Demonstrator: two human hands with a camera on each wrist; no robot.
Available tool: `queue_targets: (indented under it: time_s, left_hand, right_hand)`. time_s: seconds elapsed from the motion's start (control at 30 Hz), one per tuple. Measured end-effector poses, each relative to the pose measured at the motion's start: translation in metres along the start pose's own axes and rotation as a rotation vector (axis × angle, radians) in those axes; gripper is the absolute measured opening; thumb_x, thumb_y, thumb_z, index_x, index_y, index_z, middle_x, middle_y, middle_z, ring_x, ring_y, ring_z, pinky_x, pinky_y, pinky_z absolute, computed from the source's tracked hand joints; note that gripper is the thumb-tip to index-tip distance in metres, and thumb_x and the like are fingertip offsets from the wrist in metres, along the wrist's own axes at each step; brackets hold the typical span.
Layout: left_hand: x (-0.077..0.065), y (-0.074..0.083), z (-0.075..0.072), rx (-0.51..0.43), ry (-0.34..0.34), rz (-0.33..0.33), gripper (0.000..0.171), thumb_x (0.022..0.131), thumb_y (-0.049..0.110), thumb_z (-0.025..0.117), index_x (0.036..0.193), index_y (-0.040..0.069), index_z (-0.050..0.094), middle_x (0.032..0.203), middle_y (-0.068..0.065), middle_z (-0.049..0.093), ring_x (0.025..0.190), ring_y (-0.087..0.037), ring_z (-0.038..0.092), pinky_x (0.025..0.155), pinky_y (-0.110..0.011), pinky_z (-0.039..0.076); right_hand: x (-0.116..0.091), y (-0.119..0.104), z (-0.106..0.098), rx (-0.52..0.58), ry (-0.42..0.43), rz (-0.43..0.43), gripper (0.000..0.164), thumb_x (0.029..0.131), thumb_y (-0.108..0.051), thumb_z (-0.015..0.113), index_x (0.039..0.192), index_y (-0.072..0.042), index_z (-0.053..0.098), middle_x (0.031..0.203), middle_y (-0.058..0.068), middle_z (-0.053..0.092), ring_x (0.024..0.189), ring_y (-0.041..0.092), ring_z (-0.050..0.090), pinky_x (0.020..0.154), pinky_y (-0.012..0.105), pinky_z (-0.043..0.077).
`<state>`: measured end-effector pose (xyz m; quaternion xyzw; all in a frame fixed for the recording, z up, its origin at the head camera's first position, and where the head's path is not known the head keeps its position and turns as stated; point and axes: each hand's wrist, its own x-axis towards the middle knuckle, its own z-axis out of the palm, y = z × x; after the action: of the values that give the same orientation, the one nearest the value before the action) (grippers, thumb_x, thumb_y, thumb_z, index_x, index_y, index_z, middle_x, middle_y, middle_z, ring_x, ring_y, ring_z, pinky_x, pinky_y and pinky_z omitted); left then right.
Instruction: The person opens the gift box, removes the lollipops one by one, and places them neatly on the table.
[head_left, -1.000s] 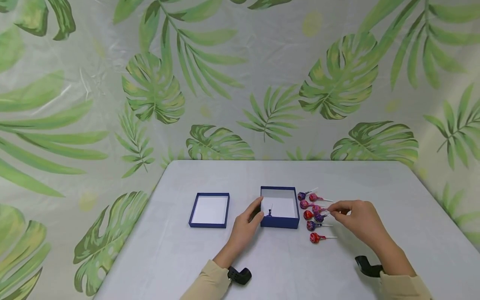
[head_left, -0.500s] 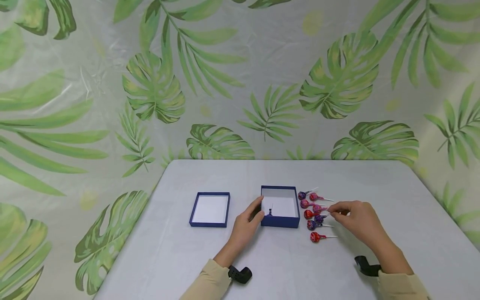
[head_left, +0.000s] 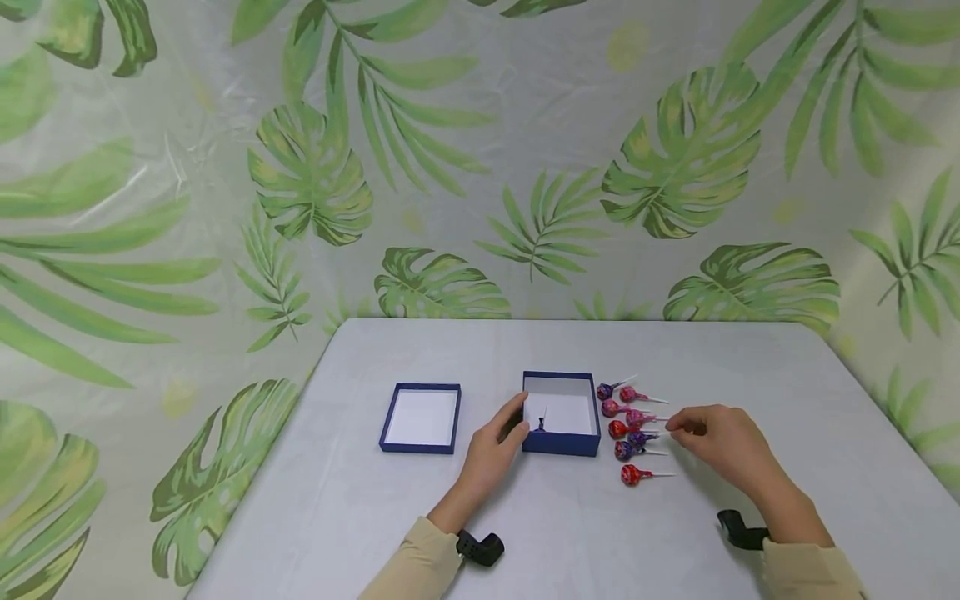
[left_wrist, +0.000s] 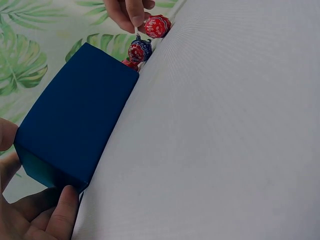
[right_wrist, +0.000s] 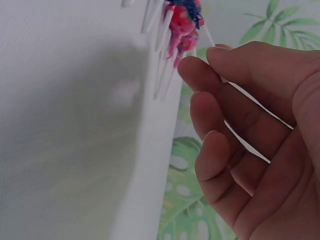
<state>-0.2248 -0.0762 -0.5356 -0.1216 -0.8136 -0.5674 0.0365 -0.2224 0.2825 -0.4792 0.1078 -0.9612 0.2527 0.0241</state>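
Observation:
An open blue box (head_left: 560, 444) with a white inside stands mid-table. My left hand (head_left: 491, 454) holds it at the left wall, thumb near the front corner and a finger at the rim. Inside, by the front left, a purple-wrapped lollipop (head_left: 540, 425) shows its stick pointing up. Right of the box, my right hand (head_left: 720, 437) pinches the white stick of a purple lollipop (head_left: 637, 438) between thumb and index finger. Around it lie several red, pink and purple lollipops, including a red one (head_left: 630, 475) nearest me. Most sticks point right.
The blue box lid (head_left: 417, 449), white inside, lies upturned left of the box. Everything rests on a white-covered table (head_left: 570, 533). A leaf-patterned sheet (head_left: 442, 167) hangs behind the table. Black wrist devices (head_left: 480, 550) sit on both wrists.
My right hand has shifted slightly to the right, baring more of the lollipop sticks. The left hand keeps its place on the box.

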Motion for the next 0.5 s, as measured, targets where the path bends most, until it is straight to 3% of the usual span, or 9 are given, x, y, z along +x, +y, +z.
queue_targets:
  time_s: [0.33, 0.5]
  left_hand:
    - [0.000, 0.002, -0.001, -0.007, -0.005, -0.003, 0.048, 0.104, 0.033, 0.055, 0.152, 0.030, 0.047, 0.153, 0.012, 0.044, 0.142, -0.012, 0.038, 0.116, -0.035, 0.034]
    - [0.000, 0.001, -0.001, -0.002, -0.004, -0.004, 0.049, 0.104, 0.033, 0.056, 0.152, 0.032, 0.047, 0.152, 0.013, 0.044, 0.141, -0.010, 0.038, 0.116, -0.033, 0.034]
  right_hand:
    - [0.009, 0.014, 0.006, -0.025, -0.089, 0.054, 0.008, 0.088, -0.016, 0.076, 0.095, -0.014, 0.078, 0.086, 0.000, 0.068, 0.078, 0.021, 0.059, 0.065, 0.038, 0.050]
    - [0.012, 0.019, 0.010, -0.036, -0.104, 0.055, 0.005, 0.087, -0.015, 0.077, 0.092, -0.016, 0.078, 0.086, -0.001, 0.066, 0.079, 0.021, 0.058, 0.067, 0.041, 0.051]
